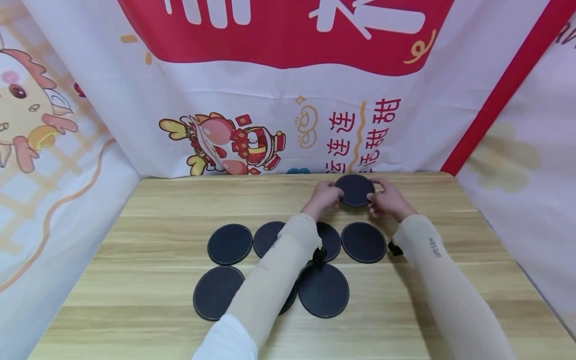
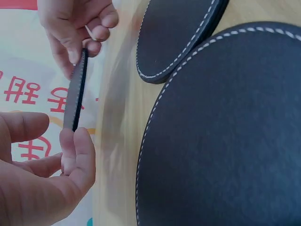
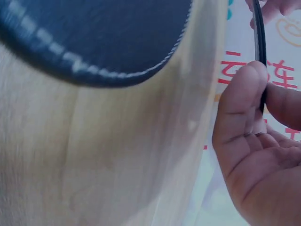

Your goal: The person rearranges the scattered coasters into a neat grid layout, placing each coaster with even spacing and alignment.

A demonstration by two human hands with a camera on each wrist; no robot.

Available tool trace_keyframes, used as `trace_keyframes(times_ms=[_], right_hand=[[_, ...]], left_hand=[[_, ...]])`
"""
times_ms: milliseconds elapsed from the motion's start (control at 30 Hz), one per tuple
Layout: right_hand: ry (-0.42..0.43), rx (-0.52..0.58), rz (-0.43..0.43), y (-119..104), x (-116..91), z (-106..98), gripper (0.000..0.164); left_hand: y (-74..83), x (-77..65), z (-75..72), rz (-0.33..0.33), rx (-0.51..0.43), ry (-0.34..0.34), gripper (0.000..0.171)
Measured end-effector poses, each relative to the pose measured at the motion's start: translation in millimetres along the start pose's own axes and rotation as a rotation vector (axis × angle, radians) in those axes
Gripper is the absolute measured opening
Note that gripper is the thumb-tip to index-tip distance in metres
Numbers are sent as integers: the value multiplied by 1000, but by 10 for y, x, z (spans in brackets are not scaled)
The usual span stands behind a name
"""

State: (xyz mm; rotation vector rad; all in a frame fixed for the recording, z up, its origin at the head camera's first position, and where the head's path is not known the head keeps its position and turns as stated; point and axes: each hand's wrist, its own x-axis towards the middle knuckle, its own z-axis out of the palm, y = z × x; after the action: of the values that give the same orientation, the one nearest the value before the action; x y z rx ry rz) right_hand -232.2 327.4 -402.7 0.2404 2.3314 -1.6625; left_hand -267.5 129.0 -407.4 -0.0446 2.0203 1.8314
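A round black coaster with a stitched rim is held up, tilted, over the table's back edge. My left hand holds its left side, fingertips at the rim and thumb by the face. At the opposite side, my right hand pinches the rim between thumb and fingers. Seen edge-on in the left wrist view, the held coaster spans both hands. Below them lies a row of matching coasters, with one coaster at its right end. A nearer row includes another coaster; my left forearm partly hides both rows.
The wooden table ends at a white printed cloth hanging behind it. More cloth closes off both sides. At the left stand two further coasters, a back one and a front one.
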Motion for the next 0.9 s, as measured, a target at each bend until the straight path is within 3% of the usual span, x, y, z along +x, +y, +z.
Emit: trace_keyframes(times_ms=[200, 300, 533, 900], right_hand=[[-7, 64, -49, -66, -92, 32, 63], [-12, 96, -70, -75, -126, 46, 63], [-7, 158, -83, -84, -214, 31, 60], [-24, 218, -116, -94, -447, 21, 57]], left_hand=[[16, -51, -2, 91, 131, 141, 47], [19, -95, -21, 147, 140, 164, 42], [49, -186, -60, 186, -9, 60, 44], [84, -328, -88, 175, -41, -88, 57]])
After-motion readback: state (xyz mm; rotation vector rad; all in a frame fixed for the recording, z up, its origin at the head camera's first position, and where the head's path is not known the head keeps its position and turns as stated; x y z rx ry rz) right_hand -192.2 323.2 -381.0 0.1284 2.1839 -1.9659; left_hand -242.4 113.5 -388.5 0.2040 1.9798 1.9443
